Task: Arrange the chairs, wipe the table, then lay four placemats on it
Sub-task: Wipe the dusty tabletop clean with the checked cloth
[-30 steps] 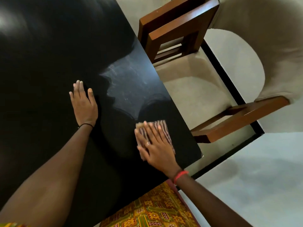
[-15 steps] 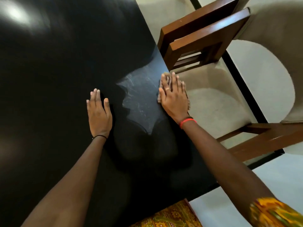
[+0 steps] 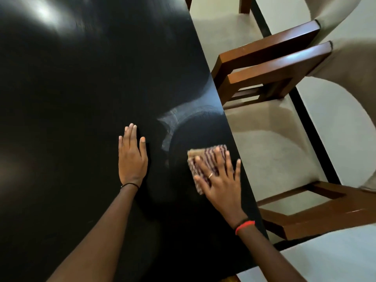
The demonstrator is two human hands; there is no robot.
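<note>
The glossy black table [image 3: 81,88] fills the left and middle of the head view. My left hand [image 3: 132,157] lies flat on it, fingers straight and together. My right hand [image 3: 220,178] presses a folded striped cloth [image 3: 205,156] flat against the tabletop, close to the right edge, with its fingers spread. A pale damp smear [image 3: 173,123] shows on the table just beyond the cloth. No placemat is in view.
A beige-cushioned chair with a brown wooden frame [image 3: 270,139] stands tucked against the table's right edge. A second like chair [image 3: 227,27] stands farther back. Pale floor [image 3: 335,257] with a black strip [image 3: 317,139] lies to the right.
My right hand has slid the cloth back toward me along the table's right edge, after pushing it away half a second earlier. The left hand stays flat in place.
</note>
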